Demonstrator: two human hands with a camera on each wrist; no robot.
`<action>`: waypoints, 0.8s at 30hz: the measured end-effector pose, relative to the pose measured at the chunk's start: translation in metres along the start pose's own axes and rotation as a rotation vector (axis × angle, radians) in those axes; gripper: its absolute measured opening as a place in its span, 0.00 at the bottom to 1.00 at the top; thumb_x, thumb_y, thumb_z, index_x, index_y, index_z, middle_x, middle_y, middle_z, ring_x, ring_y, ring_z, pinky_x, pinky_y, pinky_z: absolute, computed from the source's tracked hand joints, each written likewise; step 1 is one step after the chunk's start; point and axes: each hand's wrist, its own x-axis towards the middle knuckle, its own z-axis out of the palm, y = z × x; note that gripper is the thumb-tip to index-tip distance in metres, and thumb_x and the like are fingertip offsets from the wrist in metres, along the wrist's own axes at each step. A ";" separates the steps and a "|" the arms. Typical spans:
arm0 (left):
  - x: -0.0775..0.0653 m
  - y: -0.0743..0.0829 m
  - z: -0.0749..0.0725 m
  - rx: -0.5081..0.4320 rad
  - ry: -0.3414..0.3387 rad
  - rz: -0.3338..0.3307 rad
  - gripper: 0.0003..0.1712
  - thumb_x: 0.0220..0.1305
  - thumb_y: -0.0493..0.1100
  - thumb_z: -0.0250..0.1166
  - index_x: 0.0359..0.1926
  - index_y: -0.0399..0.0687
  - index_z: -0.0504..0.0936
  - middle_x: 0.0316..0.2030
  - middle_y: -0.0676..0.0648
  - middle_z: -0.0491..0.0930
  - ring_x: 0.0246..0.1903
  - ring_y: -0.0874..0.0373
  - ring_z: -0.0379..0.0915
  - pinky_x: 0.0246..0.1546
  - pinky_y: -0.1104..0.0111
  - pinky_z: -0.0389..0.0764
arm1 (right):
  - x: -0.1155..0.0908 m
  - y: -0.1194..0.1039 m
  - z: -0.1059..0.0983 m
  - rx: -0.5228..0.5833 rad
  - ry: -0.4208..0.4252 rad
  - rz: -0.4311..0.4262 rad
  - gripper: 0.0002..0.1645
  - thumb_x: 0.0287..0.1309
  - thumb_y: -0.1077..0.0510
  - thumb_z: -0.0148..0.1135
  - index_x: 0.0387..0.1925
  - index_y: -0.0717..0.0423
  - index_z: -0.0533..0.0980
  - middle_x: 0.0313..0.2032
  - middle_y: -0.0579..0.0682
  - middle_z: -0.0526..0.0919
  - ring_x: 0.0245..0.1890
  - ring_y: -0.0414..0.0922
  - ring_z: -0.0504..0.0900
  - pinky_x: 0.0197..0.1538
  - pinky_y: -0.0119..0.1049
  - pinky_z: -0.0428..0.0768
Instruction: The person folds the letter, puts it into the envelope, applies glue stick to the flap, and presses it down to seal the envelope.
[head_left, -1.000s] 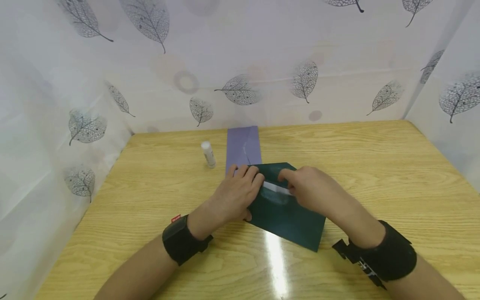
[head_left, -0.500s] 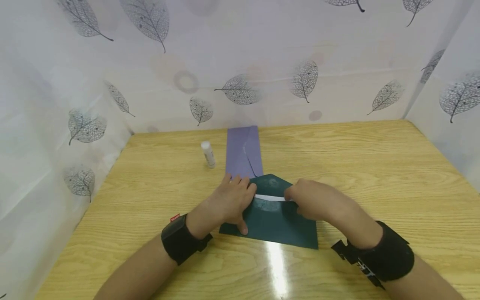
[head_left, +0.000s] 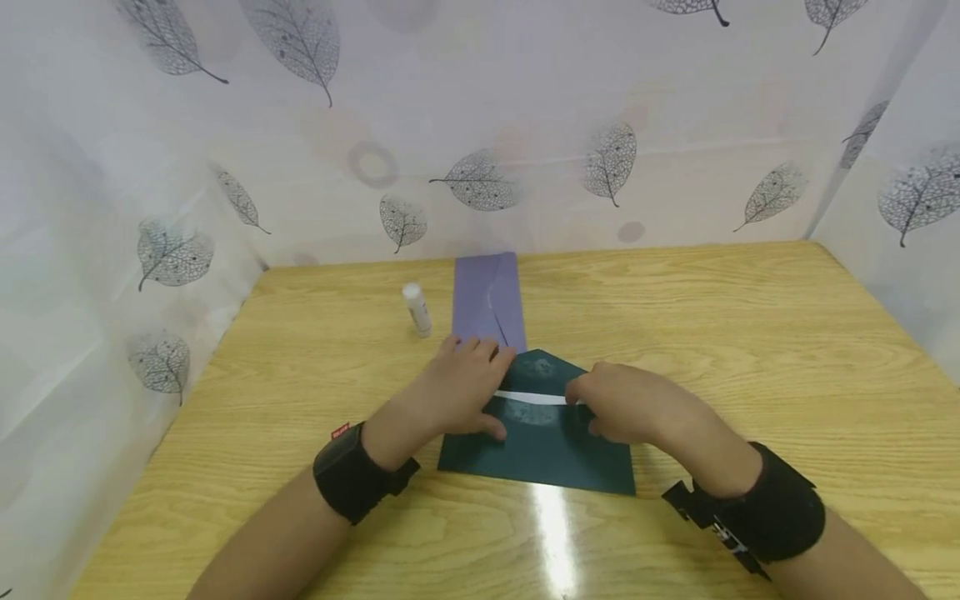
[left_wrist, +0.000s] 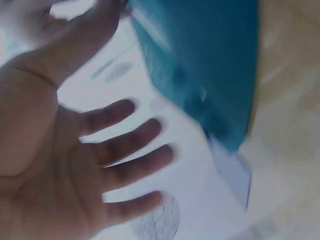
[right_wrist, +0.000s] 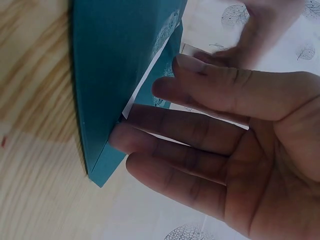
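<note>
Green envelope is now sitting squarer to the person than a second ago, over the surface, flap standing unsealed above a white strip, closure apparently pending; left hand is spreading loose fingers, right hand's straightened fingers touching the envelope.

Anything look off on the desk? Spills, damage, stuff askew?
No spill visible. Odd bit: pale, cloudy smudges on the dark green envelope, on its open flap and just below the exposed white strip. They break up an otherwise plain surface; can't tell if residue or wear.
</note>
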 end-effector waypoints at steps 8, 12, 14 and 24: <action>-0.006 -0.051 -0.023 -0.049 0.492 -0.254 0.45 0.57 0.62 0.72 0.67 0.46 0.65 0.64 0.39 0.65 0.66 0.41 0.57 0.67 0.41 0.53 | 0.000 0.001 0.001 0.007 0.001 0.022 0.20 0.56 0.66 0.69 0.51 0.60 0.81 0.47 0.57 0.87 0.44 0.51 0.87 0.46 0.43 0.85; -0.006 -0.075 -0.022 -0.088 0.626 -0.311 0.43 0.61 0.60 0.69 0.68 0.45 0.61 0.69 0.37 0.58 0.70 0.39 0.50 0.66 0.38 0.51 | 0.000 0.000 0.002 0.006 0.002 0.027 0.20 0.56 0.66 0.70 0.52 0.60 0.81 0.47 0.57 0.86 0.44 0.50 0.87 0.45 0.42 0.85; -0.005 -0.082 -0.020 -0.106 0.644 -0.322 0.45 0.63 0.61 0.66 0.71 0.45 0.57 0.72 0.36 0.53 0.73 0.37 0.45 0.68 0.36 0.50 | 0.000 0.000 0.002 0.005 0.004 0.026 0.20 0.56 0.65 0.70 0.52 0.60 0.81 0.46 0.57 0.86 0.44 0.50 0.87 0.45 0.42 0.85; 0.002 -0.104 -0.002 -0.212 0.474 -0.371 0.56 0.68 0.68 0.55 0.80 0.50 0.33 0.79 0.37 0.28 0.77 0.34 0.24 0.71 0.34 0.35 | 0.002 0.001 0.003 -0.001 0.014 0.013 0.21 0.57 0.64 0.70 0.53 0.61 0.80 0.45 0.57 0.87 0.42 0.49 0.87 0.44 0.42 0.85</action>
